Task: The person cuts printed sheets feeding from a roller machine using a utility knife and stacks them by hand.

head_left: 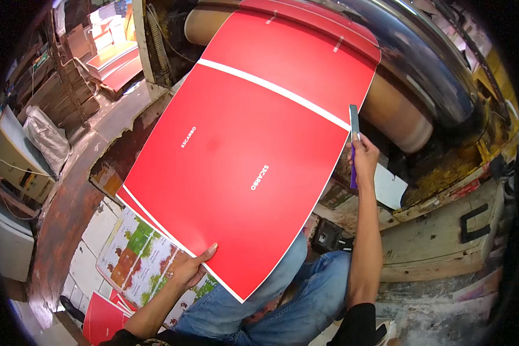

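A large glossy red printed sheet (225,144) with a white band across it and "S3CARBO" lettering stretches from my lap up to a roller. My left hand (190,271) grips its near edge, thumb on top and fingers underneath. In my right hand (363,157) is a knife-like tool (354,118) with a flat grey blade and a purple handle. The blade points up beside the sheet's right edge, near the end of the white band. Whether it touches the sheet I cannot tell.
Beyond the sheet is a brown roller (406,115) under a shiny metal cylinder (438,63). Printed sheets (135,248) lie at lower left, with red pieces (101,320) nearby. A stack of red sheets (112,60) stands at the upper left. A worn panel (432,236) is at right.
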`<state>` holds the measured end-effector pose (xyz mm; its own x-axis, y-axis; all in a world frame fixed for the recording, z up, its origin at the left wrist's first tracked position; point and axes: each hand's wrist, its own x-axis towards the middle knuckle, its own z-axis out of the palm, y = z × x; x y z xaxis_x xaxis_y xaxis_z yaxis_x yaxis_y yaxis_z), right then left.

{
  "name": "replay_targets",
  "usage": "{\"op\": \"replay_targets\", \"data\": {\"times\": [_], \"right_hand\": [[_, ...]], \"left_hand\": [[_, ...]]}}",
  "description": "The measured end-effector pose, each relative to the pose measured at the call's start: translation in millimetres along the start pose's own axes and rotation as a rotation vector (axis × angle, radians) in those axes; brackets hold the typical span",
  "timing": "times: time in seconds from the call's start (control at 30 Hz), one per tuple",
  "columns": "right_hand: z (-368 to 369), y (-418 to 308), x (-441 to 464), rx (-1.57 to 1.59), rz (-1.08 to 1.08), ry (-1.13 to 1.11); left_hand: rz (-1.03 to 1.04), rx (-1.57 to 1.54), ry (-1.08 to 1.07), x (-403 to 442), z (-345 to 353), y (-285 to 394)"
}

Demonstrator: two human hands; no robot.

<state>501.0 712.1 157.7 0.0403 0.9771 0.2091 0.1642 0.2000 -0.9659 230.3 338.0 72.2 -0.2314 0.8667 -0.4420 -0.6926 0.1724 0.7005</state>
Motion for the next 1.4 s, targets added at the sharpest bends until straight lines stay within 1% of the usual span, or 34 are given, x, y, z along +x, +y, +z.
{"op": "replay_targets", "data": {"times": [0.1, 0.17, 0.23, 0.27, 0.3, 0.4, 0.43, 0.5, 0.57, 0.6, 0.63, 0.7, 0.73, 0.8, 0.83, 0.9, 0.93, 0.97, 1.03, 1.07, 1.1, 1.13, 1.23, 1.3, 1.37, 1.4], "right_hand": [[-4.3, 1.7, -10.7, -0.002, 0.000, -0.045], [-6.2, 4.9, -15.5, 0.019, -0.039, -0.050], [-9.4, 6.7, -20.9, -0.002, 0.022, -0.146], [-22.8, 5.7, -19.2, -0.057, 0.035, -0.344], [-23.2, 3.3, -24.3, -0.057, 0.032, -0.348], [-22.6, 1.5, -34.3, -0.113, 0.047, -0.175], [-25.7, 1.3, -35.2, -0.110, 0.049, -0.191], [-21.7, -6.4, -33.5, -0.607, -0.896, 0.166], [-8.6, -24.6, -40.3, -0.775, -0.931, 0.124], [-6.9, -27.3, -42.0, -0.826, -0.758, -0.048], [-3.5, -19.6, -37.1, -0.867, -0.866, -0.088], [0.3, -8.1, -4.7, -0.811, -0.877, -0.264], [1.4, -3.8, 5.1, -0.804, -0.875, -0.271], [1.6, -4.8, 6.2, -0.706, -0.729, -0.314], [1.2, -5.5, 0.8, -0.716, -0.732, -0.304], [3.4, 3.2, -14.3, -0.671, -0.653, -0.330], [5.6, 4.4, -22.7, -0.677, -0.699, -0.312], [6.5, 4.2, -31.2, -0.678, -0.685, -0.304], [17.3, -19.5, -40.6, -0.744, -0.599, -0.394], [21.1, -10.3, -37.2, -0.688, -0.650, -0.394], [23.5, -8.5, -38.5, -0.689, -0.645, -0.397], [25.3, -8.7, -43.9, -0.704, -0.618, -0.423], [26.3, -22.5, -53.8, -0.721, -0.596, -0.476], [24.3, -34.5, -58.5, -0.719, -0.595, -0.506], [23.1, -42.3, -63.4, -0.853, -0.508, -0.596], [23.6, -43.7, -66.8, -0.856, -0.507, -0.599]], "left_hand": [[-0.055, 0.030, 0.034, -8.6, -6.4, 3.0], [-0.040, -0.041, 0.050, -15.1, -11.0, 1.8], [-0.042, -0.033, 0.057, -21.9, -14.2, 3.6], [-0.046, -0.022, 0.058, -26.0, -16.2, 5.3], [-0.048, -0.012, 0.060, -28.5, -18.3, 6.4], [-0.090, -0.007, 0.030, -38.2, -36.3, 6.0], [-0.084, -0.012, 0.044, -42.2, -39.6, 4.5], [-0.128, 0.007, 0.049, -48.0, -43.4, 6.2], [-0.065, 0.012, 0.104, -51.5, -46.4, 2.4], [-0.100, -0.031, 0.115, -52.8, -53.3, -3.3], [-0.139, -0.070, 0.119, -55.4, -55.7, -3.6], [-0.101, -0.063, 0.143, -55.1, -34.3, 7.7], [-0.099, -0.039, 0.147, -58.3, -34.4, 7.1], [-0.102, 0.003, 0.136, -69.2, -45.5, 11.9], [-0.103, 0.003, 0.123, -78.9, -73.2, 11.1], [-0.213, 0.065, 0.132, -102.2, -146.0, 12.4], [-0.219, 0.083, 0.124, -110.6, -167.3, 18.4], [-0.243, 0.080, 0.163, -121.1, -185.8, 21.5], [-0.286, 0.064, 0.221, -128.6, -190.0, 20.6], [-0.160, 0.098, 0.243, -121.5, -192.8, 17.1], [-0.031, 0.134, 0.262, -111.7, -199.9, 11.4], [-0.082, 0.094, 0.312, -97.0, -227.8, -3.3], [-0.057, 0.112, 0.328, -35.2, -251.2, -24.3], [0.058, 0.079, 0.292, 5.3, -228.7, -24.3], [0.130, 0.132, 0.356, 48.0, -215.4, -26.1], [0.134, 0.152, 0.413, 63.0, -201.1, -21.2]]}}
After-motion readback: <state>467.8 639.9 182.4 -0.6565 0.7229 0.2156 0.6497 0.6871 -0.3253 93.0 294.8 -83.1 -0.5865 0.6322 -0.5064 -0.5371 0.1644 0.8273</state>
